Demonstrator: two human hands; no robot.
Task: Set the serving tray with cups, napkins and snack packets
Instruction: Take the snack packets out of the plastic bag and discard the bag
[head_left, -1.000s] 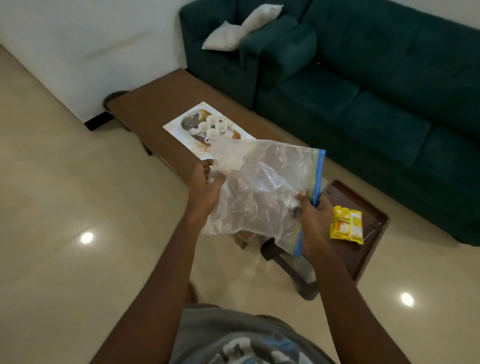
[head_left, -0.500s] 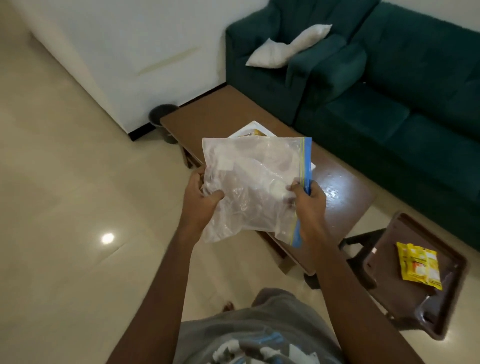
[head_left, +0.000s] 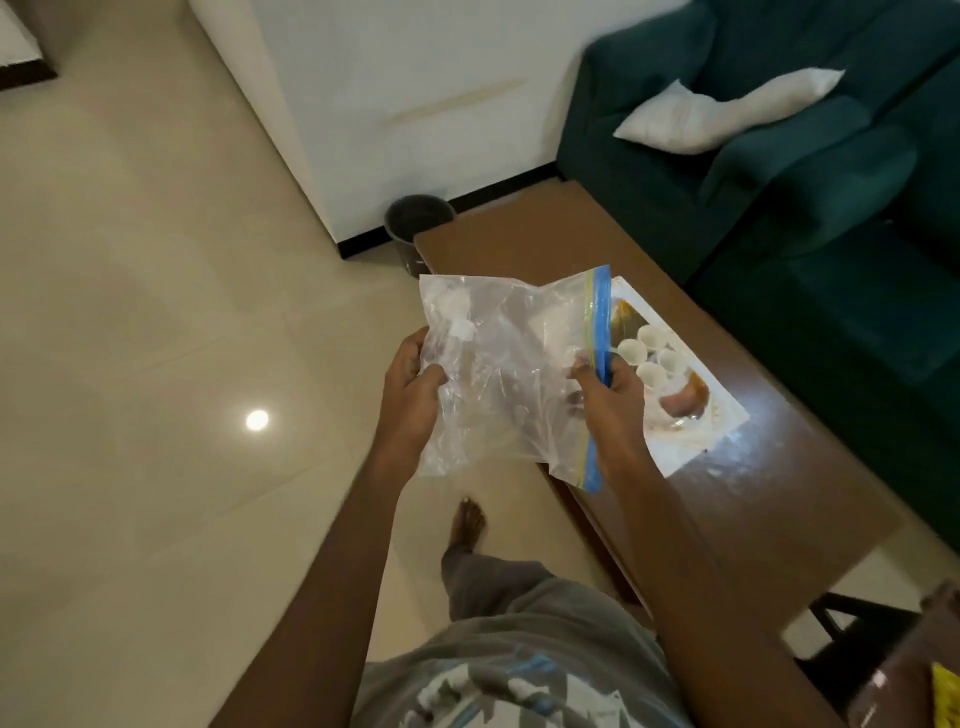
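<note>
Left hand: we see the left hand (head_left: 410, 384) gripping the left edge of a clear plastic bag (head_left: 498, 374), fingers curled into the film.
Right hand: the right hand (head_left: 610, 397) pinches the bag's right side, thumb and fingers closed on the blue zip strip (head_left: 601, 312).
Bag: we find it held up between both hands, over the near left edge of the table (head_left: 753, 499). It is crumpled, and there are white pieces inside that we cannot make out.
Cups: small white cups (head_left: 652, 353) stand grouped on a white printed mat (head_left: 691, 441) on the table, just right of the bag and partly hidden by it.
Serving tray: at the near right corner we catch a blurred brown tray (head_left: 898, 675) with a yellow packet (head_left: 946, 696) on it, well apart from the cups.
Table: brown, glossy, running from far left to near right beside a dark green sofa (head_left: 831, 249).
Sofa: a white cushion (head_left: 717, 111) lies on it at the far end.
Floor: pale tiles (head_left: 156, 364). A dark bin (head_left: 418, 221) stands by the wall at the table's far end, and we see a bare foot (head_left: 467, 522) below the bag.
</note>
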